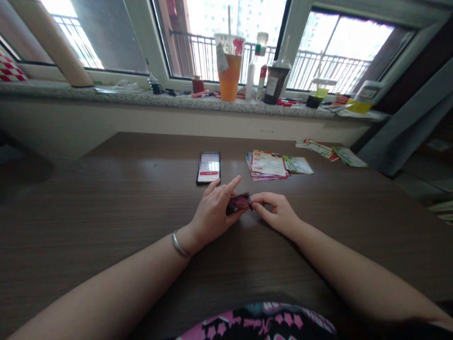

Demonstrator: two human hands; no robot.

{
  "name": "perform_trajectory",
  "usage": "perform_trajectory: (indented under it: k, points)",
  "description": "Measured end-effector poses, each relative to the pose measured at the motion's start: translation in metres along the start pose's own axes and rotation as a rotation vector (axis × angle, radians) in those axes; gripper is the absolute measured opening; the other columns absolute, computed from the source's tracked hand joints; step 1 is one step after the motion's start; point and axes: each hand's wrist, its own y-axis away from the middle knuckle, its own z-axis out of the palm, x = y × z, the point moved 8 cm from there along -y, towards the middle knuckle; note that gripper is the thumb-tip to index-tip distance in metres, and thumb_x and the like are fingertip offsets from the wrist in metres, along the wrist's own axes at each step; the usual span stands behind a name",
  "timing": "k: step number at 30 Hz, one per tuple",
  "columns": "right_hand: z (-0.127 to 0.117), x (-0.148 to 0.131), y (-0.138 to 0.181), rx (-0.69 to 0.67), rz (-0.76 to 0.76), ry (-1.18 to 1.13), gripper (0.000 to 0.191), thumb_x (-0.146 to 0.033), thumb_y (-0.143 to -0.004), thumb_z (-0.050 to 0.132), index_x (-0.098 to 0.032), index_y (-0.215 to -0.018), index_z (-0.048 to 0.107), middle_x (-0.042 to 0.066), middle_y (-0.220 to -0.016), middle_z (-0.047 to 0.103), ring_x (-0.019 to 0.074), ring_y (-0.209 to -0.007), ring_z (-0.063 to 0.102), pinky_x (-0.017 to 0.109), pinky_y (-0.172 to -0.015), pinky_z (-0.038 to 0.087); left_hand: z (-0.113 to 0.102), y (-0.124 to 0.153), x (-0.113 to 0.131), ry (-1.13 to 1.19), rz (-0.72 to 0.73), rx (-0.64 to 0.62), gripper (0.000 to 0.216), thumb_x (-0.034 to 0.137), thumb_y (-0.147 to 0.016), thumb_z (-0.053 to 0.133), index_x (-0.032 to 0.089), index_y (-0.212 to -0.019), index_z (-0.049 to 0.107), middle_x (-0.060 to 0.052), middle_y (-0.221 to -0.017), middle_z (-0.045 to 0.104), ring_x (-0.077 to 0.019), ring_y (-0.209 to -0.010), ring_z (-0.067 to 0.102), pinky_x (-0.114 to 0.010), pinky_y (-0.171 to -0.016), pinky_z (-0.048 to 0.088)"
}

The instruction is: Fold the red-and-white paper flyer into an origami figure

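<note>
Between my two hands is a small dark red and purple packet [239, 202], just above or on the brown table [123, 203]. My left hand [214, 208] grips its left side, thumb below, with the index finger stretched out past it. At the packet's right end, my right hand [274, 210] pinches the edge between thumb and fingertips. What the packet contains cannot be made out. A phone [208, 167] with a lit screen lies just beyond my left hand. Farther right is a stack of printed cards or leaflets [268, 164], with a green-white one [299, 165] beside it.
More printed slips [323, 151] lie near the table's far right corner. Along the stone windowsill [141, 100] stand a large cup of orange drink [229, 71], a dark lidded cup [276, 82], bottles [252, 78] and a yellow container [363, 99]. A grey curtain [406, 123] hangs at the right.
</note>
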Motion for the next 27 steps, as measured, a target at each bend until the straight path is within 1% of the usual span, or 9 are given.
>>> perform_trajectory:
  k: [3, 5, 10, 13, 16, 19, 22, 27]
  points:
    - [0.002, -0.004, 0.001, -0.034, -0.040, 0.003, 0.020, -0.022, -0.087, 0.053, -0.023, -0.100, 0.069, 0.004, -0.100, 0.073, 0.0167, -0.090, 0.067, 0.029, -0.077, 0.054, 0.000, 0.001, -0.003, 0.034, -0.030, 0.013, 0.075, 0.029, -0.082, 0.066, 0.022, -0.145, 0.027, -0.002, -0.094, 0.066, -0.0207, -0.093, 0.063, -0.049, -0.107, 0.035]
    - [0.003, -0.003, 0.001, -0.036, -0.041, 0.016, 0.021, -0.022, -0.086, 0.055, -0.023, -0.102, 0.068, 0.005, -0.104, 0.072, 0.0165, -0.091, 0.066, 0.028, -0.075, 0.054, -0.001, 0.001, -0.004, 0.042, -0.041, 0.027, 0.071, 0.028, -0.082, 0.066, 0.021, -0.143, 0.031, -0.002, -0.093, 0.065, -0.0204, -0.093, 0.063, -0.048, -0.107, 0.036]
    - [0.001, -0.002, 0.001, 0.016, -0.065, 0.062, 0.020, -0.022, -0.083, 0.059, -0.021, -0.102, 0.067, 0.006, -0.100, 0.071, 0.0151, -0.083, 0.066, 0.027, -0.069, 0.054, -0.005, 0.000, -0.003, 0.067, -0.021, 0.085, 0.056, 0.027, -0.083, 0.065, 0.020, -0.134, 0.041, -0.004, -0.095, 0.066, -0.0192, -0.095, 0.064, -0.046, -0.107, 0.037]
    - [0.001, -0.004, 0.000, 0.016, -0.093, 0.088, 0.017, -0.022, -0.086, 0.058, -0.022, -0.100, 0.067, 0.006, -0.100, 0.072, 0.0155, -0.086, 0.066, 0.028, -0.071, 0.054, -0.005, -0.001, 0.000, 0.106, 0.009, 0.080, 0.039, 0.027, -0.084, 0.064, 0.020, -0.120, 0.049, -0.004, -0.099, 0.067, -0.0184, -0.095, 0.064, -0.047, -0.107, 0.037]
    - [-0.001, -0.006, 0.000, 0.025, -0.120, 0.083, 0.014, -0.025, -0.087, 0.058, -0.022, -0.097, 0.068, 0.005, -0.099, 0.072, 0.0160, -0.089, 0.066, 0.029, -0.073, 0.054, -0.004, -0.003, 0.001, 0.148, 0.014, 0.037, 0.019, 0.025, -0.085, 0.063, 0.020, -0.101, 0.055, -0.002, -0.093, 0.068, -0.0163, -0.089, 0.064, -0.047, -0.108, 0.037]
    - [-0.002, -0.008, 0.001, 0.045, -0.142, 0.064, 0.011, -0.026, -0.087, 0.060, -0.022, -0.093, 0.068, 0.005, -0.096, 0.073, 0.0166, -0.089, 0.067, 0.031, -0.077, 0.055, -0.003, -0.004, 0.002, 0.191, 0.029, -0.004, 0.007, 0.023, -0.086, 0.061, 0.020, -0.091, 0.057, -0.001, -0.088, 0.068, -0.0149, -0.087, 0.063, -0.046, -0.109, 0.036]
    - [-0.003, -0.008, 0.001, 0.061, -0.154, 0.066, 0.009, -0.026, -0.087, 0.060, -0.023, -0.089, 0.068, 0.005, -0.094, 0.073, 0.0168, -0.088, 0.067, 0.033, -0.080, 0.055, -0.003, -0.004, 0.005, 0.233, 0.070, -0.023, 0.005, 0.019, -0.087, 0.059, 0.020, -0.092, 0.059, -0.001, -0.091, 0.068, -0.0142, -0.089, 0.063, -0.046, -0.110, 0.034]
    - [-0.005, -0.012, 0.002, 0.110, -0.210, 0.094, 0.006, -0.023, -0.086, 0.063, -0.022, -0.087, 0.068, 0.004, -0.090, 0.074, 0.0166, -0.085, 0.069, 0.031, -0.079, 0.055, -0.002, -0.004, 0.005, 0.270, 0.100, -0.026, 0.010, 0.015, -0.088, 0.057, 0.020, -0.096, 0.060, -0.001, -0.092, 0.068, -0.0138, -0.090, 0.063, -0.047, -0.110, 0.033]
